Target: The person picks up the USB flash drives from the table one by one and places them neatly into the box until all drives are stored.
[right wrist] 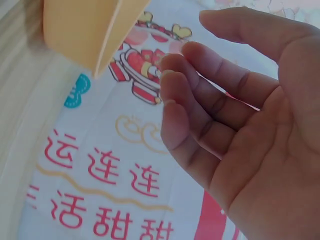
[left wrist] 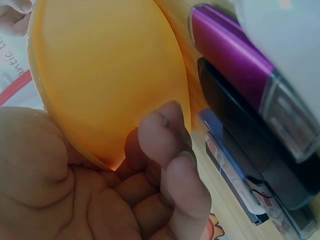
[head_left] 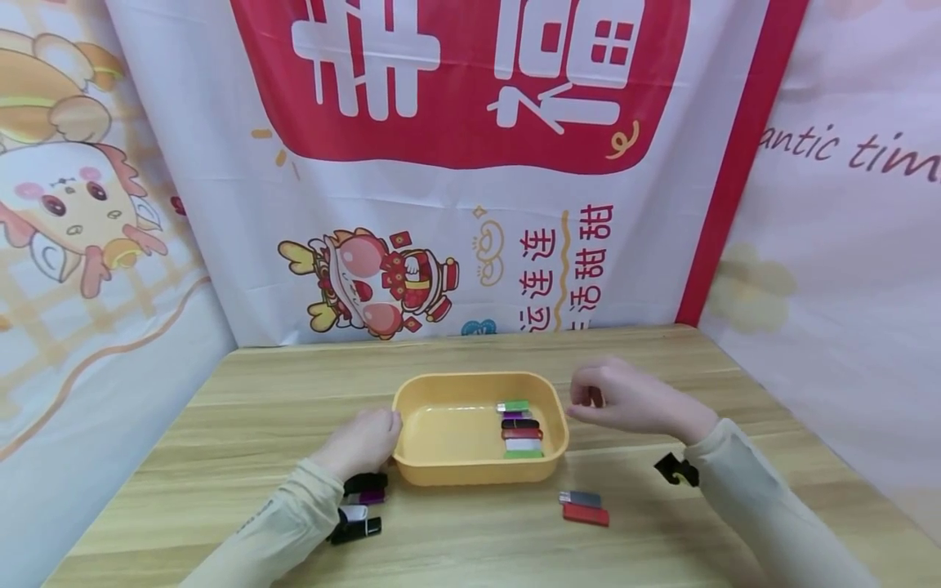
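Observation:
A yellow plastic bin [head_left: 448,474] stands on the wooden table. In its right half several USB sticks [head_left: 521,434] lie in a column, green, purple, black, red and white among them. My left hand [head_left: 365,445] grips the bin's left end, and the rim runs between thumb and curled fingers in the left wrist view. Just off the right end hovers my right hand [head_left: 625,398]; its fingers [right wrist: 175,122] are loosely bent and hold nothing. In the left wrist view, a purple USB stick [left wrist: 232,50] and a black one [left wrist: 240,120] lie close beside the left hand.
Several more USB sticks [head_left: 362,514] lie by the left forearm, partly hidden by the sleeve. A grey one [head_left: 582,498] and a red one [head_left: 586,514] lie in front of the bin at right. A small black piece [head_left: 676,469] shows beside the right sleeve. Printed cloth [head_left: 470,188] hangs behind the table.

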Demonstrator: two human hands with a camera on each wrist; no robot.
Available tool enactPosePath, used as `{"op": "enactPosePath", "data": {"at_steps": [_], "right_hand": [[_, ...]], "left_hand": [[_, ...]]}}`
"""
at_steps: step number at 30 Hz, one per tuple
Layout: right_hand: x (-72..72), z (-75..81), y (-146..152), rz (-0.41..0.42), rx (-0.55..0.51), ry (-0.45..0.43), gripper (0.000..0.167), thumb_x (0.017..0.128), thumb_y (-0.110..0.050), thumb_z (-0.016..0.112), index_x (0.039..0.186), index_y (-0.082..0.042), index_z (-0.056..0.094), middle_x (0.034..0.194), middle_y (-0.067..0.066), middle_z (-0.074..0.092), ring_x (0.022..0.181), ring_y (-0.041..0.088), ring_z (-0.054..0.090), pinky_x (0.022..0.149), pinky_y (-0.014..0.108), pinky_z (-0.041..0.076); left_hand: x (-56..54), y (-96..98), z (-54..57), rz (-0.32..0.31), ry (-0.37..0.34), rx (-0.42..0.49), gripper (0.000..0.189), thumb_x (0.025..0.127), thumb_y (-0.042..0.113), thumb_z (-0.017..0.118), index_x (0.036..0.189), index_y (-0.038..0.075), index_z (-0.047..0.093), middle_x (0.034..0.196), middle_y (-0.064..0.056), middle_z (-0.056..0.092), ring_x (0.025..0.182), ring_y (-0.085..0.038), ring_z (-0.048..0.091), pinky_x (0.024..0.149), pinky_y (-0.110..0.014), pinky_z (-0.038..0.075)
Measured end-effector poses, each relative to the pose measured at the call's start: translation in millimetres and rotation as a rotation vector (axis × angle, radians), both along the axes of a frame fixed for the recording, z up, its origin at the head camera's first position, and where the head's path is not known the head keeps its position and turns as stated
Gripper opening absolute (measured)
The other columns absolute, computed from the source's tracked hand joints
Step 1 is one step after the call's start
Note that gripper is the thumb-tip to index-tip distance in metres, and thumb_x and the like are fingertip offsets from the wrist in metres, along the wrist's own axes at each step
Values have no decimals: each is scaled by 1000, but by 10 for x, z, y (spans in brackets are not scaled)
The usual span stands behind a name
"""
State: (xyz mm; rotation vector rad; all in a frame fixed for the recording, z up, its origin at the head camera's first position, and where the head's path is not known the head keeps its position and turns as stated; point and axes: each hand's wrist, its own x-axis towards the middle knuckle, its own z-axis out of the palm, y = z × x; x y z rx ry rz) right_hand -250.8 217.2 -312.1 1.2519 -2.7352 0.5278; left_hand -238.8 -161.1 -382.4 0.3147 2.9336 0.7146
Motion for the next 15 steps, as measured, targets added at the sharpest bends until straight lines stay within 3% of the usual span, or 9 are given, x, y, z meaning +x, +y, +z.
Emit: {"op": "enactPosePath", "data": {"at_steps": [9,15], "right_hand": [[30,-20,299,19,-8,70,13,89,-16,73,83,-23,64,75,-15,54,65,4,53,56,24,48],[12,-141,318,0,62,16,12,91,-24,72,84,-26,63,75,-16,54,67,7,55,58,24,48]], "left_hand": [[5,21,21,-12,-9,-11,44,107,23,28,75,9,54,55,-2,56,45,-15,53,46,-30,43],[7,6,11,2,-14,-14,43,107,23,28,75,10,53,55,-2,56,45,-15,54,47,-30,43]]}}
